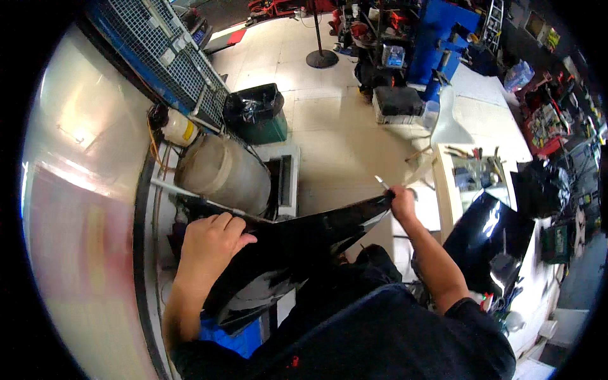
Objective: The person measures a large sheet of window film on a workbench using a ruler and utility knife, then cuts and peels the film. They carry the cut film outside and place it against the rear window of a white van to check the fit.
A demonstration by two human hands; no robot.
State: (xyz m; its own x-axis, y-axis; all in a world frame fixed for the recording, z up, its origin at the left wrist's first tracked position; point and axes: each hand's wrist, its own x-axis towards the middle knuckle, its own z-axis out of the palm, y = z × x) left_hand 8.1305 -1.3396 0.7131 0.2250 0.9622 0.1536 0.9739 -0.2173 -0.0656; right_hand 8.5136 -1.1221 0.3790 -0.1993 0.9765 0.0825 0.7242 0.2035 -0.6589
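A glossy black sheet-like panel (285, 250) stretches across in front of me, its upper edge running from left to right. My left hand (214, 244) is closed over that edge at the left, fingers curled down and thumb lying to the right. At the far right end my right hand (403, 204) is closed around the panel's narrow corner. A small knife (382, 182) with a pale, pointed blade juts up and left from the same right fist; its handle is hidden. The panel's lower part hangs near my dark shirt, and its underside is mostly hidden.
A large whitish drum (225, 174) and a black-lined bin (256, 114) stand beyond the panel at left. A cream table (445, 190) with tools is on the right, beside another glossy black panel (491, 231). A white chair (449, 120) stands behind the table.
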